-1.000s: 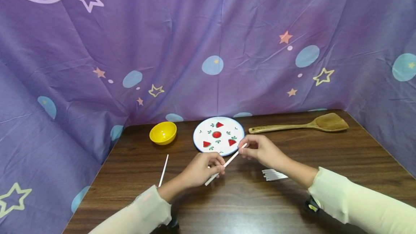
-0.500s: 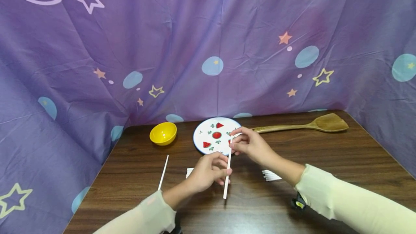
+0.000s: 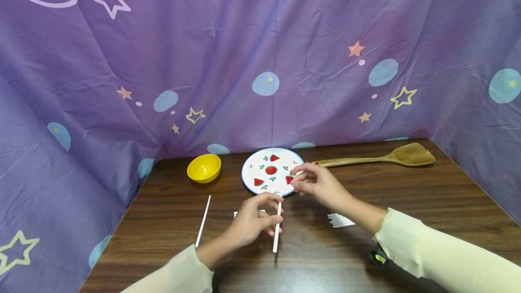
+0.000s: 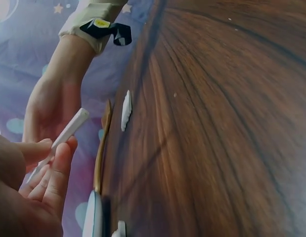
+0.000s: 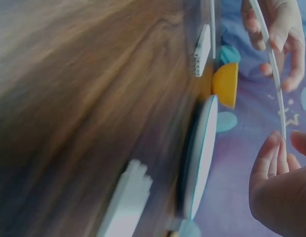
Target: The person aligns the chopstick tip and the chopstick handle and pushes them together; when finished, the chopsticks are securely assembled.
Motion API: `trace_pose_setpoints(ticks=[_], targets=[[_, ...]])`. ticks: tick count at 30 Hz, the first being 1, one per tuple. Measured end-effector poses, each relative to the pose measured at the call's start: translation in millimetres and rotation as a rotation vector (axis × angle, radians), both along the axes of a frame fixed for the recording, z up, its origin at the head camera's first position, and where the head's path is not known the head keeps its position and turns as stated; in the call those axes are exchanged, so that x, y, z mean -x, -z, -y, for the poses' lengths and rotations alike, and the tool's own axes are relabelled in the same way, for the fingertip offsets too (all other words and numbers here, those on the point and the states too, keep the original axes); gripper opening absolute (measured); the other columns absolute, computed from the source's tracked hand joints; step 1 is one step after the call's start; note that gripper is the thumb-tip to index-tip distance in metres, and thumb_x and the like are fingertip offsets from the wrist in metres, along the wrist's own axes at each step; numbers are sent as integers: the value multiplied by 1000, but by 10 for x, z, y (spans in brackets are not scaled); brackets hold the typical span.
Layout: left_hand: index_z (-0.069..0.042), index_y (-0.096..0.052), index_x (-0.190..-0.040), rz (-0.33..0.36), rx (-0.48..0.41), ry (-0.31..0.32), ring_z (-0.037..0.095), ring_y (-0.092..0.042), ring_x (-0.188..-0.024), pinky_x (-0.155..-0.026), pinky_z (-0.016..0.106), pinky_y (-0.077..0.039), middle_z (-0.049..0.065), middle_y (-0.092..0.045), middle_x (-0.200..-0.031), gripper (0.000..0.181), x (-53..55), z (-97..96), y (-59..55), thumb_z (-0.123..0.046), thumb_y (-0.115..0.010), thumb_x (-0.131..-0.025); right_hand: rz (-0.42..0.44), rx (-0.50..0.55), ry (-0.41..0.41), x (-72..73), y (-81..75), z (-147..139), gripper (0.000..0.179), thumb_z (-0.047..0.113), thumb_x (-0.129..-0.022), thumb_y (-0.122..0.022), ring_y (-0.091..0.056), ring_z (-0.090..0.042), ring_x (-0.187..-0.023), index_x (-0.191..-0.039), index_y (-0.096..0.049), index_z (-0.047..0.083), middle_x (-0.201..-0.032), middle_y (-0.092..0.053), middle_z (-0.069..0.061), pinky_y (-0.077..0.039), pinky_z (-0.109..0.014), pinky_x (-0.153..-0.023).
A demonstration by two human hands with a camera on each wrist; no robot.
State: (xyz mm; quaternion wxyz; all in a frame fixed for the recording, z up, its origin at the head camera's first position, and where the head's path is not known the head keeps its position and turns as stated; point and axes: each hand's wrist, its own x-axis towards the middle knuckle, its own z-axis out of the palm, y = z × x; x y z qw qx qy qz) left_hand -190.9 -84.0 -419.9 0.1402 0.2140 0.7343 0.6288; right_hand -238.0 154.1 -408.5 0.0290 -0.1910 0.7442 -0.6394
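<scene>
My left hand pinches a slim white chopstick between thumb and fingers, above the table just in front of the plate. The chopstick's thick end points toward me and its thin end away. Beside the thin end is my right hand, its fingers loosely bent and its thumb apart from them. In the right wrist view, the chopstick's tip overlaps the gap between that thumb and fingers. Another white chopstick lies alone at the left. A row of several white chopsticks lies partly hidden under my right forearm.
Behind my left hand shows part of another white bunch. A yellow bowl stands at the back left of the wooden table. To the right of the watermelon-patterned plate lies a wooden spatula. A purple curtain hangs behind.
The chopstick has swung from a diagonal to pointing nearly straight away from me. My right hand has moved left and let go of its far end; my left hand keeps its hold.
</scene>
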Motion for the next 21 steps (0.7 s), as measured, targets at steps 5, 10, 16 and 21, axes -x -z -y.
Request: trace_pose_setpoints(ticks=[5,10,16,21], targets=[[7,-61,-129,9,21,-34,33,-75,-71,-57,29,-60,32,-61,-117,40,-4,175,49,9,-70,-90,-14,-52,18,-38,95,-163,31,-4,-93,-69,-71,-19,-81,-119,-59,-19,-96,-70,-29,-62,-40,-74],[11,-59,-129,-5,73,-59,29,-74,-69,-56,31,-60,33,-58,-121,41,-14,393,95,9,-71,-90,-40,-157,49,-95,206,-356,26,-2,-92,-72,-69,-19,-75,-114,-64,-15,-95,-72,-24,-61,-36,-69],[10,-62,-126,-65,184,-104,16,-71,-65,-53,36,-60,27,-62,-114,39,-21,674,161,9,-73,-89,-91,-264,54,-145,325,-592,21,4,-92,-75,-68,-14,-77,-109,-69,-8,-91,-73,-10,-57,-29,-70],[11,-65,-120,-124,261,-144,13,-65,-65,-53,34,-58,21,-67,-102,34,-11,889,185,9,-75,-87,-151,-334,13,-181,406,-771,17,5,-91,-77,-66,-5,-84,-104,-72,-4,-91,-74,-4,-54,-23,-76]])
